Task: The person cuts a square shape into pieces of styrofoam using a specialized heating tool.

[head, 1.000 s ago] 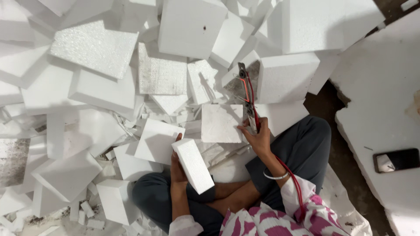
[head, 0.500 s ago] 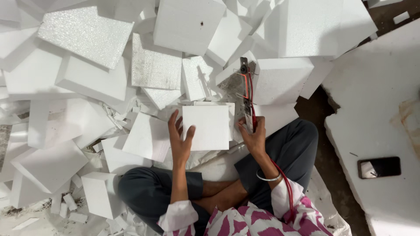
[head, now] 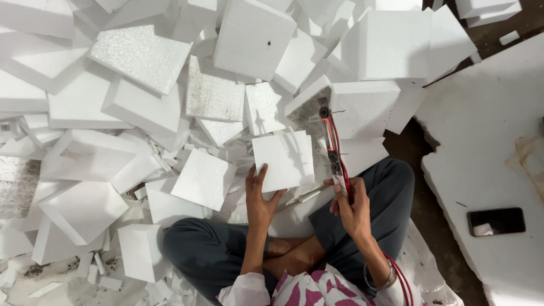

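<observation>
The foam square (head: 283,160) is white, like the foam blocks (head: 141,107) all around. The wires (head: 339,148) are red. The trousers (head: 391,192) look dark grey-blue. The top (head: 317,290) is pink and white patterned. The phone (head: 496,221) is black.

Head camera looks steeply down, close over lap.

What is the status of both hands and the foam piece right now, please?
Left hand gripping square white foam slab at its lower left corner. Right hand on red-wired cutter tool beside slab. Loose foam blocks piled all around.
</observation>
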